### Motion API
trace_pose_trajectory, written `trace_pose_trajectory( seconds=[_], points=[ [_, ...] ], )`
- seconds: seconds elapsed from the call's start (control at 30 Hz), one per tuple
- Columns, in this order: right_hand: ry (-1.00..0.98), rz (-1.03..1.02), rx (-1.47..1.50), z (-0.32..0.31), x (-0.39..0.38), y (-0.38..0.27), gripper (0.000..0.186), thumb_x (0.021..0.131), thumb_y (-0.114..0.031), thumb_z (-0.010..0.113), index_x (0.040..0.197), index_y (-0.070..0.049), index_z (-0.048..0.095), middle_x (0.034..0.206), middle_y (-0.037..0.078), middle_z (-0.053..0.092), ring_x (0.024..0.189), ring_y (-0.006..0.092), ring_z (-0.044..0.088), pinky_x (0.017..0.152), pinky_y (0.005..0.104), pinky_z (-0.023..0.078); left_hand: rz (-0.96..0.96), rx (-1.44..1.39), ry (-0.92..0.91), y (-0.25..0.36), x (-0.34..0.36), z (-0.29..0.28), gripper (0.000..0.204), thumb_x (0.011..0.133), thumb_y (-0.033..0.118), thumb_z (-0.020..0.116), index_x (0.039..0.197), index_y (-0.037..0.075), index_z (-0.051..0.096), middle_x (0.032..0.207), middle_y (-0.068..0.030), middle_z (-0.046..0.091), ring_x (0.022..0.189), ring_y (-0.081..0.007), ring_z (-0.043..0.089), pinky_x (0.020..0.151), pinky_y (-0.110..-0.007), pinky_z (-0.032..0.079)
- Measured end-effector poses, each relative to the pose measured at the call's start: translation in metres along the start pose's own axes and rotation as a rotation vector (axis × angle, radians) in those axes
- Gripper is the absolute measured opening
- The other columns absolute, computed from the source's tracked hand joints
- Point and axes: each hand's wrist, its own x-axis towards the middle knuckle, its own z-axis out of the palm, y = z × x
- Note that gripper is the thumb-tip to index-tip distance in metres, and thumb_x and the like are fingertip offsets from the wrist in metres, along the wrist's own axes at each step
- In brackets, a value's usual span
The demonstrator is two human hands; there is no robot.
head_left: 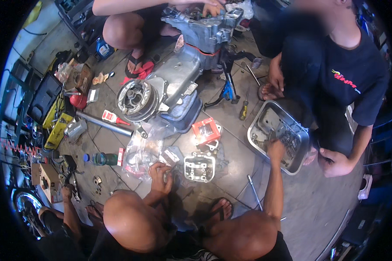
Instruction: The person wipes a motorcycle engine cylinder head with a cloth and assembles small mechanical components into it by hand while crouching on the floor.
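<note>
My right hand (275, 150) reaches into a grey metal tray (251, 140) of loose bolts and small parts (286, 147). Its fingers are drawn together among them; what they grip is too small to make out. My left hand (160, 178) hovers between my knees with curled fingers, beside a clear plastic bag (137, 163). Anything inside those fingers is hidden. A metal engine cylinder head (199, 168) lies on the tiles just right of my left hand. Behind it sits a red and white box (206, 131) on a flat gasket.
Beyond stands a large engine crankcase (178, 71). A co-worker (335, 82) squats at the right by the tray; another person's hands work at the far top. A yellow screwdriver (244, 110), a long metal rod (254, 191), a glue bottle (113, 117) and a green bottle (105, 158) lie around.
</note>
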Motion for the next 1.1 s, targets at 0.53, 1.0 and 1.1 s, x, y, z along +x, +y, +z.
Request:
trace_pose_trajectory(
  seconds=[0.53,1.0,1.1],
  points=[
    [-0.307,-0.107,1.127,-0.054,-0.114,-0.091,0.011,0.100,-0.013,0.055,0.105,-0.003,0.055,0.093,0.007,0.059,0.082,0.0211,0.066,0.074,0.0353,0.057,0.103,-0.273,0.047,-0.010,0.005,-0.031,0.022,0.084,0.001,0.064,0.105,0.005,0.061,0.106,-0.0146,0.052,0.099,-0.0325,0.052,0.089,-0.043,0.042],
    [-0.757,-0.606,0.876,-0.107,-0.242,-0.254,0.022,0.086,-0.015,0.075,0.104,-0.004,0.070,0.093,0.008,0.069,0.082,0.0146,0.068,0.071,0.0270,0.053,-0.276,-1.300,-0.273,0.004,-0.002,0.003,0.043,0.089,-0.008,0.063,0.127,-0.001,0.044,0.121,-0.0154,0.059,0.108,-0.0213,0.063,0.090,-0.034,0.055],
    [-0.695,-0.560,0.913,-0.094,-0.242,-0.255,0.023,0.083,-0.017,0.078,0.101,-0.004,0.070,0.089,0.007,0.067,0.074,0.0127,0.063,0.065,0.0268,0.049,-0.320,-1.107,-0.243,0.006,0.001,-0.011,0.032,0.091,-0.006,0.063,0.120,-0.001,0.050,0.113,-0.0139,0.063,0.104,-0.0208,0.065,0.089,-0.034,0.055]
  ],
)
